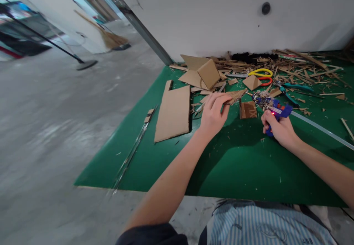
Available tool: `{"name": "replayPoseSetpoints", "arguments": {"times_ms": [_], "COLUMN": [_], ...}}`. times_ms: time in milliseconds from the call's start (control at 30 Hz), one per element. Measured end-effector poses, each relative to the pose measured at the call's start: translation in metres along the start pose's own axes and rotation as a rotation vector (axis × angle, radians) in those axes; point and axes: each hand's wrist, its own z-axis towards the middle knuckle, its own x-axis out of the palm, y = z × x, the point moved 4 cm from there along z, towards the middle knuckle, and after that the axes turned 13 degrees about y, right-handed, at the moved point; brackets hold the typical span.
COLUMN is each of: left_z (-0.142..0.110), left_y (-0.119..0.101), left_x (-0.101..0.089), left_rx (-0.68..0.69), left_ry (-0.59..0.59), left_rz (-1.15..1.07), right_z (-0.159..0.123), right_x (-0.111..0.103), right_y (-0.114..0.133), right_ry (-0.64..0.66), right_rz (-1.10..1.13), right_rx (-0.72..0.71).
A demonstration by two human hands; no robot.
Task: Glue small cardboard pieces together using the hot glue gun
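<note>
My left hand (pixel 214 113) pinches a small piece of corrugated cardboard (pixel 236 96) and holds it just above the green mat (pixel 235 164). My right hand (pixel 278 127) is wrapped round the handle of a blue glue gun (pixel 280 110) with a red light lit; its nozzle points left towards the cardboard piece. A brown cardboard square (pixel 248 109) lies on the mat between my two hands. A clear glue stick (pixel 320 128) sticks out behind the gun to the right.
A large flat cardboard sheet (pixel 173 113) lies at the mat's left. Folded cardboard pieces (pixel 204 73), yellow-and-red scissors (pixel 261 75), teal pliers (pixel 293 90) and several wood strips (pixel 301 66) crowd the far edge by the white wall. A metal ruler (pixel 132 152) lies on the left edge.
</note>
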Motion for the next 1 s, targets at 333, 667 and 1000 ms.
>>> {"name": "replayPoseSetpoints", "arguments": {"times_ms": [333,667,1000], "left_z": [-0.001,-0.002,-0.002], "left_y": [0.001,0.002,0.001], "left_x": [0.002,0.004,0.003], "left_rx": [-0.006,-0.017,-0.037], "left_ry": [-0.002,0.021,0.069], "left_rz": [0.015,0.021,0.026], "right_z": [-0.003,-0.006,-0.008], "right_x": [0.004,0.005,0.008], "right_y": [0.002,-0.007,-0.008], "right_ry": [0.029,0.083,0.206], "right_rz": [-0.014,-0.100,-0.095], "right_rx": [0.055,0.114,0.095]}}
